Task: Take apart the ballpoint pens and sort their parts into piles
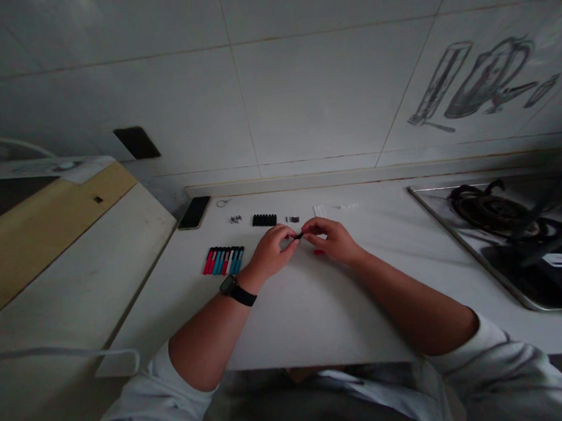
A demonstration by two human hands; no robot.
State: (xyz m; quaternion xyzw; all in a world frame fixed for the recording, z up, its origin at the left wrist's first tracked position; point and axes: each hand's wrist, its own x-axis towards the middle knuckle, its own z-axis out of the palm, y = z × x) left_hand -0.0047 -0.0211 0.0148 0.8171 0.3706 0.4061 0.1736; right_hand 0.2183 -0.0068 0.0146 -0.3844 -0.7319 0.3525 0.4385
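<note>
My left hand [272, 248] and my right hand [333, 238] meet over the white counter, both pinching a small black part [298, 236] between fingers and thumbs. Its exact kind is too small to make out. A red piece [319, 252] shows just under my right hand. Left of my left hand lies a row of red, blue and white pens [223, 260] with black ends. Beyond the hands sit a row of black caps [264, 220], some small dark pieces [292, 219], a pile of small metallic parts [235, 219], and thin white sticks [319, 211].
A phone [195, 213] lies at the counter's back left, near a thin ring [223, 203]. More small clear-white pieces [349, 206] lie at back right. A gas stove [498, 218] with a dark pan is on the right. A white cabinet-like box [99, 258] borders the left.
</note>
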